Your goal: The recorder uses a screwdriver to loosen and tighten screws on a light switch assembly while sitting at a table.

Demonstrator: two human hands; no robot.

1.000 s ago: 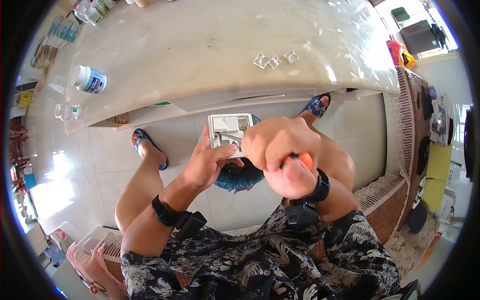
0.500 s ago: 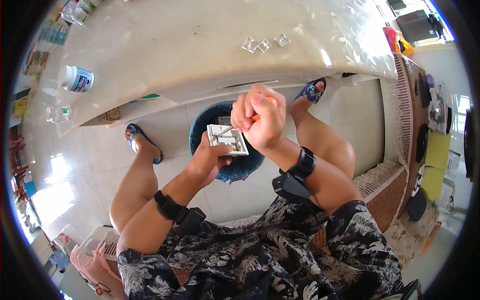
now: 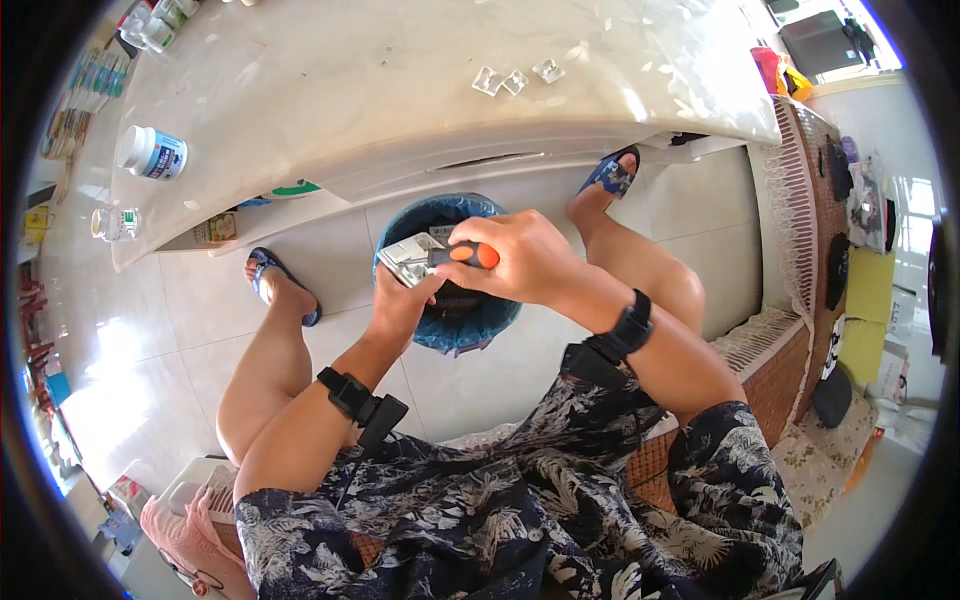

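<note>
Over the bin, my left hand [image 3: 398, 308] grips a small white square wall-switch panel [image 3: 404, 260], its hollow inner side with metal parts facing up. My right hand [image 3: 530, 258] is closed around the black and orange handle of a screwdriver [image 3: 470, 256]. The tool points left into the panel; its tip is hidden behind the handle and fingers. Below both hands stands a round bin [image 3: 455, 338] lined with a blue bag, with dark contents partly visible.
Three small white square pieces [image 3: 516, 82] lie on the pale table [image 3: 330, 110]. A white and blue bottle [image 3: 152, 153] and a clear jar [image 3: 115, 224] stand at its left. A drawer front [image 3: 440, 172] runs along the table's near edge. My sandalled feet flank the bin.
My right hand has turned and lowered, so the screwdriver's handle now shows, lying more level against the panel. The panel has tilted and shifted slightly left in my left hand.
</note>
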